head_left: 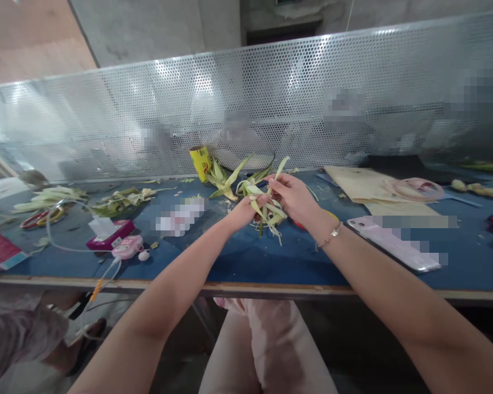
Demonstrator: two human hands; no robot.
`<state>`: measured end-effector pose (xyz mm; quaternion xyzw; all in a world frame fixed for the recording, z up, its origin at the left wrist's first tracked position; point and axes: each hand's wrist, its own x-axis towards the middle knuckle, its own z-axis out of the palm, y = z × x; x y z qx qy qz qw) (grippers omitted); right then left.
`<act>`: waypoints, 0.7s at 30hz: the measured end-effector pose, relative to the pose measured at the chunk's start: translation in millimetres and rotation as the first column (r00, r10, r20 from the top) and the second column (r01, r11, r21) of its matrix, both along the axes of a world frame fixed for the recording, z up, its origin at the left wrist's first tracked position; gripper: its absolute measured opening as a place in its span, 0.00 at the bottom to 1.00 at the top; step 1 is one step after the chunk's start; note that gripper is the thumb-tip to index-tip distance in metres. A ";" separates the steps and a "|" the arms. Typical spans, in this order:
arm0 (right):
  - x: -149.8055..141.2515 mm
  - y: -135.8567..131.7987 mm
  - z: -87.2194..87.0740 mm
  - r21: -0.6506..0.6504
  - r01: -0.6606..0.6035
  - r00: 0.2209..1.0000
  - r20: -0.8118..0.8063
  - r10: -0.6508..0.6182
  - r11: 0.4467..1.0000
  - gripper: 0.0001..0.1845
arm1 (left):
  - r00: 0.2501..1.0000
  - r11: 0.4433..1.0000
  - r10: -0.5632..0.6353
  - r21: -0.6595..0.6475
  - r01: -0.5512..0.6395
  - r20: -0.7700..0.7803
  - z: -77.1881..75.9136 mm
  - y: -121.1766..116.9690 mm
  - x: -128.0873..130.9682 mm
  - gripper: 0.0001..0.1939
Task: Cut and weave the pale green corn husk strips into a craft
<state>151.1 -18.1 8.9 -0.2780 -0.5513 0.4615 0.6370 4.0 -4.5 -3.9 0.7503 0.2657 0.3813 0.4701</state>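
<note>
Both of my hands meet above the blue tabletop (246, 262), closed on pale green strips of corn husk (274, 212). My left hand (246, 212) grips the bundle from the left, and several loose ends hang below its fingers. Between the thumb and fingers of my right hand (292, 196) is one strip, its tip pointing up. How the strips are joined inside the bundle is hidden. More husk leaves (224, 183) lie just behind my hands, by a yellow can-like tube (200, 163). Part of a red and yellow round object shows beneath my right wrist.
A perforated metal screen (181, 104) rises along the table's back. To the left are scissors (45, 218), husk piles (123, 201), a purple tissue box (109, 235) and a pink charger with cable (127, 247). On the right lie a phone (390, 241), brown paper (353, 183) and a tape roll (419, 189).
</note>
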 end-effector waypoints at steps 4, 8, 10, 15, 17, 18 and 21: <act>1.7 4.1 -3.1 0.145 0.177 0.977 0.090 -0.191 0.973 0.14 | 0.996 0.991 0.051 -0.123 -0.042 0.069 -2.3 3.2 1.2 0.24; 2.8 2.4 -3.3 0.231 0.226 0.960 0.112 -0.257 0.946 0.14 | 0.994 0.983 0.081 -0.168 -0.069 0.067 -0.6 2.0 1.8 0.22; 2.4 -0.5 -2.0 0.247 0.175 0.974 0.099 -0.204 0.953 0.15 | 0.994 0.981 0.094 -0.173 -0.083 0.059 1.2 0.6 2.0 0.21; 1.3 -7.0 1.1 0.242 0.111 0.968 0.194 -0.160 0.964 0.15 | 0.986 0.959 0.156 -0.247 -0.138 0.058 6.6 -2.2 2.2 0.18; 2.1 -7.6 1.1 0.256 0.117 0.947 0.263 -0.186 0.960 0.14 | 0.984 0.945 0.168 -0.294 -0.142 0.065 9.1 -3.7 2.5 0.16; 2.7 -7.3 0.8 0.259 0.119 0.936 0.293 -0.196 0.958 0.14 | 0.983 0.938 0.168 -0.317 -0.138 0.070 10.4 -4.8 2.8 0.16; 4.3 -5.7 -0.3 0.250 0.122 0.915 0.346 -0.206 0.961 0.15 | 0.982 0.913 0.171 -0.387 -0.129 0.075 13.8 -8.6 4.0 0.15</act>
